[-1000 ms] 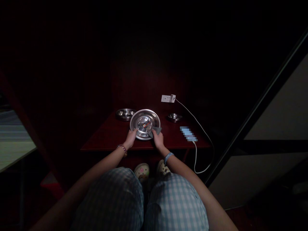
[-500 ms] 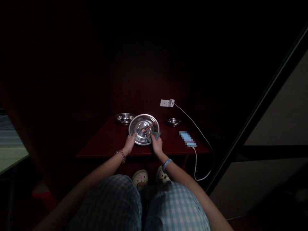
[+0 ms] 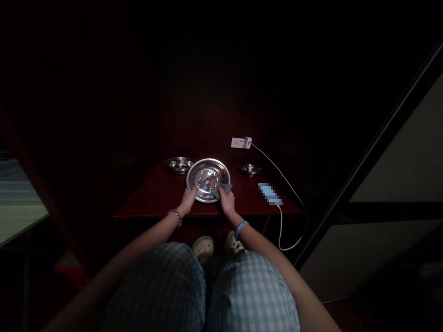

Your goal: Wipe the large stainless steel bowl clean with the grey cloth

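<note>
A round stainless-steel basin (image 3: 204,171) with a coloured label on its inner bottom is tilted up toward me over the front of the dark red shelf (image 3: 148,203). My left hand (image 3: 188,199) grips its lower left rim, thumb on the inside. At the lower right rim, my right hand (image 3: 227,200) is closed on a grey cloth (image 3: 225,188), pressing it against the basin with the thumb inside. The fingers of both hands behind the basin are hidden.
Another steel basin (image 3: 180,165) stands at the back left, partly behind the held one. Back right sits a small steel bowl (image 3: 250,170). A blurred-out phone (image 3: 270,193) lies at the right, its white cable (image 3: 281,173) running to a wall socket (image 3: 238,143).
The whole scene sits slightly higher in view, as the camera has tipped a little. Both hands keep the same grip on the basin and cloth, with hardly any movement against it.
</note>
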`<state>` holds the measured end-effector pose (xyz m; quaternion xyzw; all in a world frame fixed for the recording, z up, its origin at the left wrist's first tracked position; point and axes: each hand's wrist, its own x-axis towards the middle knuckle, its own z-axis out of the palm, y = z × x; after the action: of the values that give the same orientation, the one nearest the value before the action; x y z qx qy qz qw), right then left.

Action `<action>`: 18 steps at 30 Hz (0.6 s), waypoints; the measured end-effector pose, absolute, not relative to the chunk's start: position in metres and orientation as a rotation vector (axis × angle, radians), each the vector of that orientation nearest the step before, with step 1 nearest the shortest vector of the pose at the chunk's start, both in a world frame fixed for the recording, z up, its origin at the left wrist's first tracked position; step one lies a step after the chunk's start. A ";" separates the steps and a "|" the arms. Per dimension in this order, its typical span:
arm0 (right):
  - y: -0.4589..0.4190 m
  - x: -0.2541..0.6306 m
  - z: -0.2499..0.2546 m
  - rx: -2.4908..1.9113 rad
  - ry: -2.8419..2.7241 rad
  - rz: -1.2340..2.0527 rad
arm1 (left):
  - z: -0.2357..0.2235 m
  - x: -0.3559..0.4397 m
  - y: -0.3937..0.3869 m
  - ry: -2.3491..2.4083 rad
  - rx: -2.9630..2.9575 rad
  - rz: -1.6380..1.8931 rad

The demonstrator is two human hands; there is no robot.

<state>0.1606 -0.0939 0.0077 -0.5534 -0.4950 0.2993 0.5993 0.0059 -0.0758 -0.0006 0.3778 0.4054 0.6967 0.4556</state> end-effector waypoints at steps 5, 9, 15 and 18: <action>-0.093 0.161 0.007 -1.275 -1.151 0.692 | 0.000 0.006 -0.075 1.057 0.880 1.717; -0.093 0.161 0.006 -1.274 -1.156 0.692 | 0.000 0.006 -0.075 1.063 0.880 1.708; -0.095 0.161 0.009 -1.292 -1.147 0.705 | 0.000 0.006 -0.076 1.051 0.904 1.720; -0.097 0.161 0.011 -1.303 -1.150 0.710 | 0.000 0.006 -0.075 1.044 0.907 1.723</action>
<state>0.1606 -0.0968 0.0111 -0.5598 -0.4942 0.3053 0.5909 0.0056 -0.0753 -0.0004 0.3667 0.4222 0.6967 0.4493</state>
